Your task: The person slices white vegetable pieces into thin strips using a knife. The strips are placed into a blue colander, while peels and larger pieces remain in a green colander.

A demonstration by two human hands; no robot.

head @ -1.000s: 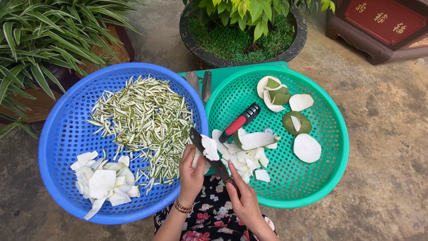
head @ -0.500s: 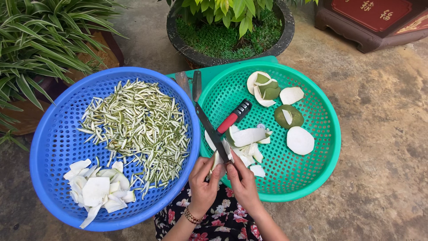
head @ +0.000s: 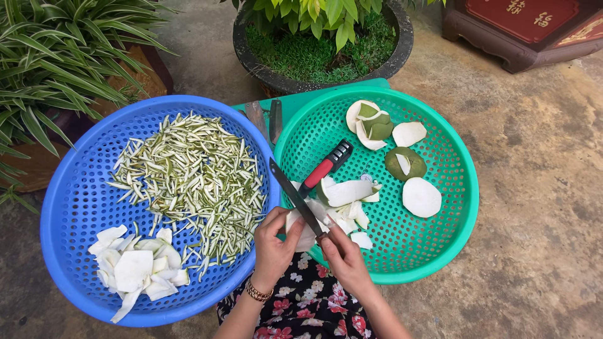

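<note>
Gripping a white rind piece (head: 300, 231) over the near rim of the green basket (head: 461, 207), the left hand (head: 273, 248) is pinching it between thumb and fingers, its grip clenched on the piece. The right hand (head: 345, 260) is grasping the handle of a knife (head: 295, 196), whose dark blade is slanting up and left from the hand, lying across the piece and over the gap between the two baskets. Just beyond the blade, a red peeler (head: 325, 168) is lying in the green basket beside a heap of white slices (head: 348, 201). Farther back in that basket, green peel cups (head: 372, 124) and a round white slice (head: 421, 197) are sitting apart from each other. To the left, the blue basket (head: 69, 207) is holding a spread of thin green-white strips (head: 191, 179) and, nearer the person, a pile of white chunks (head: 135, 270). Both baskets are resting on the concrete floor (head: 540, 188), with potted plants (head: 320, 37) standing behind them.
</note>
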